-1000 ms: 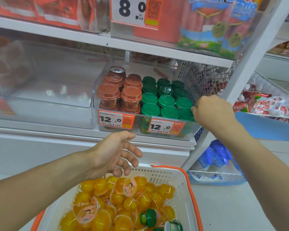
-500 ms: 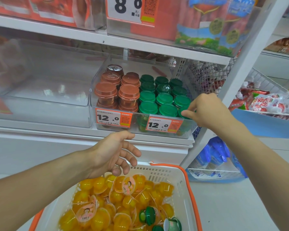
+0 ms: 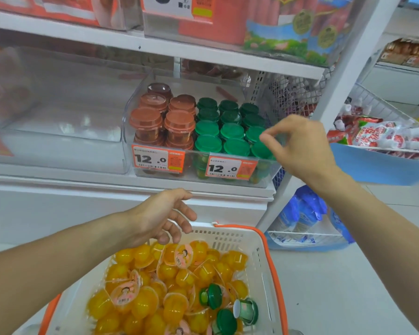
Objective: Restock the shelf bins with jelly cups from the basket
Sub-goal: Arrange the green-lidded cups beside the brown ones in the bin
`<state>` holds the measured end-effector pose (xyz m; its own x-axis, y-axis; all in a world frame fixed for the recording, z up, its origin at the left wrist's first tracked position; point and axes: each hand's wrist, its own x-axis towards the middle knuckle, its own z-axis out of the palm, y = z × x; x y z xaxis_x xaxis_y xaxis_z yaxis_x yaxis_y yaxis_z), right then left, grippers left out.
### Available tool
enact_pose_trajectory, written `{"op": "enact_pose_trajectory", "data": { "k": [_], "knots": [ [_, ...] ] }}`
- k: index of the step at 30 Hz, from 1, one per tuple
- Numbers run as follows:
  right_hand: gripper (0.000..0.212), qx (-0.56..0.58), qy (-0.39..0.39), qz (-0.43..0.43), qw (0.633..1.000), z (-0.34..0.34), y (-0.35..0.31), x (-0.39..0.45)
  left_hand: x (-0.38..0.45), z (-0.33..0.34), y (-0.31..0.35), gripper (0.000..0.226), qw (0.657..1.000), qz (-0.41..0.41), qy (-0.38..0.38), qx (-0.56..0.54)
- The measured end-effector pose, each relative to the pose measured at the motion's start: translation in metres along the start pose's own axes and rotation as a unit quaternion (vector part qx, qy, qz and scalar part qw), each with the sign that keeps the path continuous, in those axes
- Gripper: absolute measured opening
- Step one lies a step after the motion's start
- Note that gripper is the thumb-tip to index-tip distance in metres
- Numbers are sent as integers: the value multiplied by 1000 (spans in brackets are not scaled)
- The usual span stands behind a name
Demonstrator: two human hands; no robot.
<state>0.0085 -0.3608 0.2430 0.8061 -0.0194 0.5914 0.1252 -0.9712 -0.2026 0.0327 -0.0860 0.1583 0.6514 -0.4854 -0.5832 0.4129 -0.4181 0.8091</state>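
The right hand (image 3: pixel 300 146) has lifted clear of the green-lidded cups (image 3: pixel 235 146) at the bin's (image 3: pixel 203 182) right front corner, its grip narrow and empty. The left hand (image 3: pixel 162 215), loose, hovers over the basket's (image 3: pixel 273 269) jelly cups (image 3: pixel 169 296), next up.

Two price tags (image 3: pixel 158 160) (image 3: pixel 230 168) on clear bin front: "12.0" each. Top tag (image 3: pixel 177 6) cut off, maybe "8".

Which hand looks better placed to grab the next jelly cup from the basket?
Probably the left hand: it hovers open, fingers down, just above the yellow cups in the basket. The right hand is empty too, but up at the bin of green-lidded cups.
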Motion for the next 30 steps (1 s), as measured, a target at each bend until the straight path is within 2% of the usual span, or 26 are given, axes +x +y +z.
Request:
{"op": "enact_pose_trajectory", "data": {
  "k": [2,3,4,5,6,7,8,9,10,11,12,13,14,15,16,18,19,20,22,23,25,28,30],
  "knots": [
    [12,81,129,-86,985,-1,-17,-15,7,10,-12,41,999,4,15,52],
    [14,124,148,-113,975,3,-26,-26,13,17,-22,37,996,5,16,90],
    [15,159,133,-139,968,11,-35,-39,19,24,-33,33,990,3,14,139],
    [15,174,85,-160,968,23,-44,-53,27,31,-46,32,979,-2,10,203],
    [13,166,5,-174,971,39,-50,-70,33,37,-58,33,962,-8,2,272],
    [12,131,-113,-176,969,58,-53,-87,39,43,-71,35,940,-17,-5,339],
    [12,76,-256,-165,949,79,-52,-105,43,49,-86,37,920,-26,-12,391],
    [17,8,-405,-142,903,97,-49,-121,48,55,-102,36,907,-41,-13,420],
    [22,-47,-529,-112,840,118,-41,-139,52,62,-119,33,904,-57,-14,424],
    [23,-86,-609,-73,785,136,-34,-157,53,71,-136,25,904,-66,-16,422],
    [22,-102,-648,-32,754,151,-26,-177,53,82,-152,18,907,-67,-15,416],
    [24,-99,-661,21,744,161,-20,-195,51,93,-166,17,911,-64,-31,407],
    [23,-89,-655,82,746,171,-13,-215,50,105,-178,21,919,-57,-60,386],
    [11,-92,-643,130,749,175,-12,-235,44,116,-187,26,926,-47,-98,362],
    [15,-108,-628,151,756,178,-10,-258,40,127,-199,33,927,-35,-136,348],
    [70,-153,-619,134,759,183,-9,-300,43,145,-225,56,914,-33,-141,379],
    [87,-167,-608,116,767,181,-12,-313,50,150,-241,62,911,-55,-120,392],
    [93,-179,-596,98,776,181,-14,-320,63,155,-262,65,912,-78,-94,391],
    [82,-187,-578,98,789,188,-12,-321,80,164,-285,66,922,-71,-90,369],
    [71,-180,-582,114,785,190,-11,-314,72,166,-273,67,923,-53,-96,370],
    [56,-138,-596,174,771,193,-8,-298,58,171,-253,68,930,-14,-63,362],
    [65,-51,-608,265,747,186,-2,-271,61,185,-254,56,948,-21,-36,316],
    [66,61,-567,374,731,178,2,-253,65,190,-255,51,954,-23,-24,299]
  ]
}}
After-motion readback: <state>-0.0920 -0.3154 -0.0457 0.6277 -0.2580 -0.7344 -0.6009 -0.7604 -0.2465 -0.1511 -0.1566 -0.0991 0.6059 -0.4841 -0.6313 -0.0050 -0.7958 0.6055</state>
